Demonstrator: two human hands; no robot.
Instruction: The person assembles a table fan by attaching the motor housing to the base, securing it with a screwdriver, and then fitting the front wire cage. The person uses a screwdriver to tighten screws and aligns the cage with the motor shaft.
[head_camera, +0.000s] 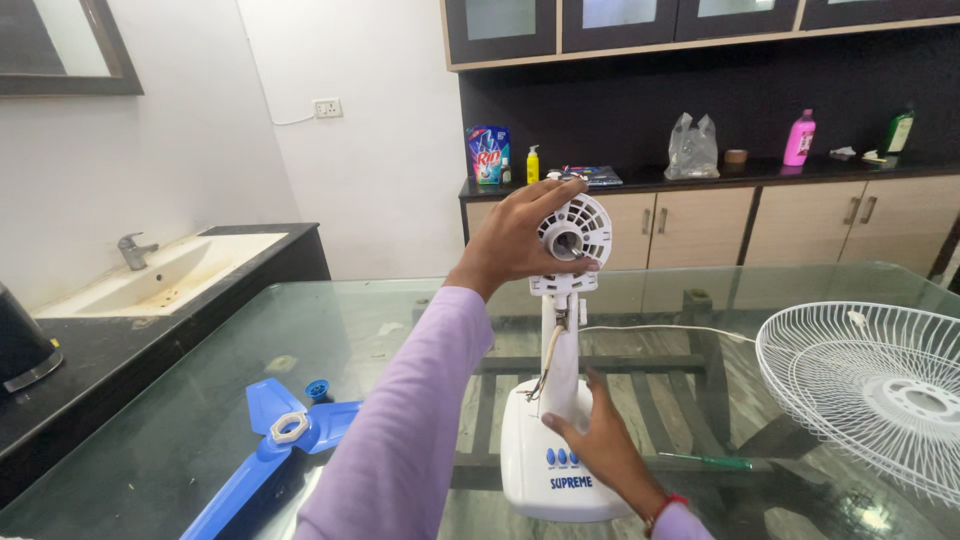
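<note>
Fan stand (558, 400) – upright, motor face toward camera, left hand (515, 240) gripping motor, right hand (600, 445) spread on base.

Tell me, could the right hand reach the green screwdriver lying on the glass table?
Probably yes. The right hand rests on the fan base, and the green screwdriver lies just beside it on the glass table, with nothing between them.
</note>
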